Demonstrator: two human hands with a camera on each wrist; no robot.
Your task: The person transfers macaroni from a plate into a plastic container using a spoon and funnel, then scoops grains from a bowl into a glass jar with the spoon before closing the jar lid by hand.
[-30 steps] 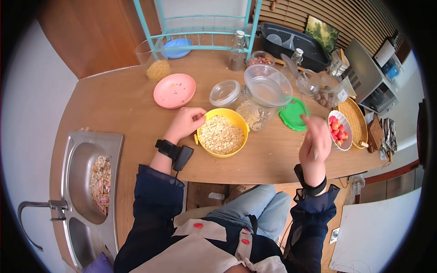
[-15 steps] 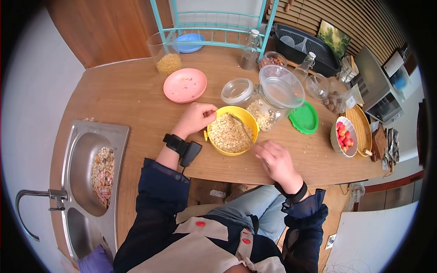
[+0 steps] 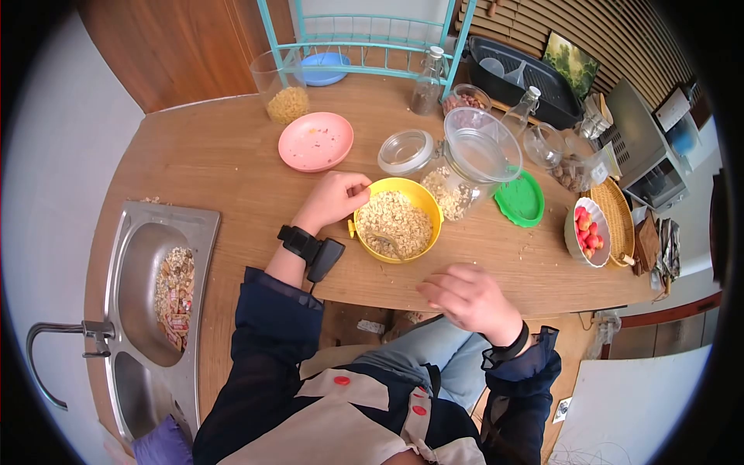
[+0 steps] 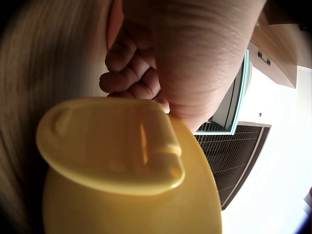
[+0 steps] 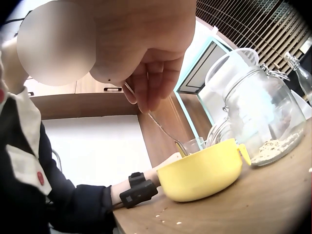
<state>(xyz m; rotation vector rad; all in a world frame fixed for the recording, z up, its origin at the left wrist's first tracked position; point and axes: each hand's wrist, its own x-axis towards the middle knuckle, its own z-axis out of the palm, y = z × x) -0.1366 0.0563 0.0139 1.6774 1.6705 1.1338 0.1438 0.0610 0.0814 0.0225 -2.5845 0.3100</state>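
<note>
A yellow bowl [image 3: 362, 239] full of oat flakes [image 3: 403, 221] stands near the table's front edge. My left hand [image 3: 332, 199] pinches its rim at the far left side. In the left wrist view, the curled fingers [image 4: 129, 73] show just beyond the bowl's yellow side tab [image 4: 107, 146]. My right hand [image 3: 465, 298] is low to the right of the bowl, over the table edge. It holds a thin metal spoon [image 5: 163, 127] by the handle, and the spoon slants down into the bowl. In the head view the spoon's lower part [image 3: 389, 242] lies among the flakes near the front rim.
Behind the bowl stand a glass jar [image 3: 449, 195] with flakes, topped by a clear plastic container [image 3: 484, 143], and a pink plate [image 3: 315, 142]. A green lid [image 3: 519, 200] and a white bowl of red fruit [image 3: 587, 232] are right. A sink [image 3: 203, 256] is left.
My right hand has come left and down from beside the green lid, bringing the spoon into the flakes. The spoon then moved toward the bowl's front. My left hand stays on the rim.
</note>
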